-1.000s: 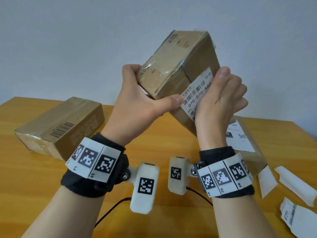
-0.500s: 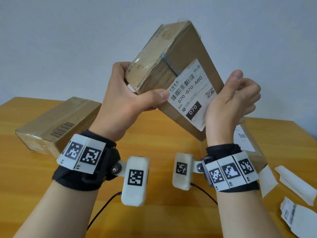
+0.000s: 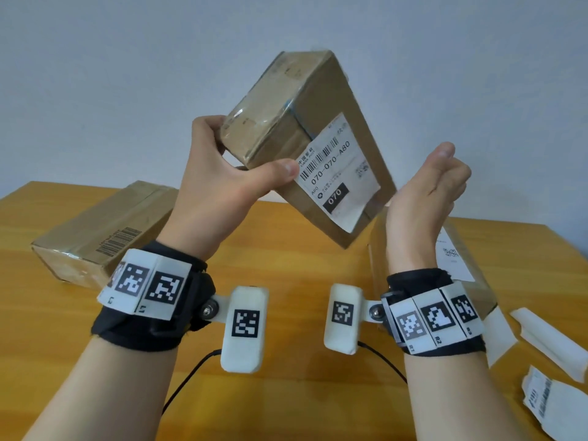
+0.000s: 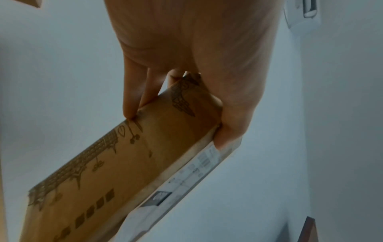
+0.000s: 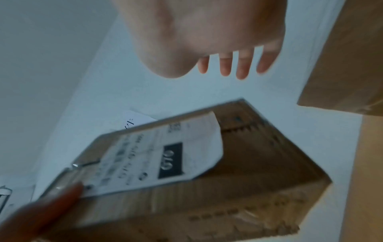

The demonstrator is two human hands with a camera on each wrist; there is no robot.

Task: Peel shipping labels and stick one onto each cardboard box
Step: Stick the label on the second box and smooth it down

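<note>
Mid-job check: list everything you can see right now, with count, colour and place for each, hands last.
held cardboard box: 1, brown, raised and tilted above the table.
shipping label: 1, white with black print, stuck on the held box, one corner lifting.
box on the left: 1, brown with a printed barcode, lying on the table.
box on the right: 1, brown with a white label, on the table behind the right wrist.
paper pieces: several, white, on the table's right edge.
table: 1, yellow-brown wood.
wrist units: 2, black bands with white marker tags.
left hand: grips the held box's lower corner.
right hand: free beside the box, fingers relaxed.
</note>
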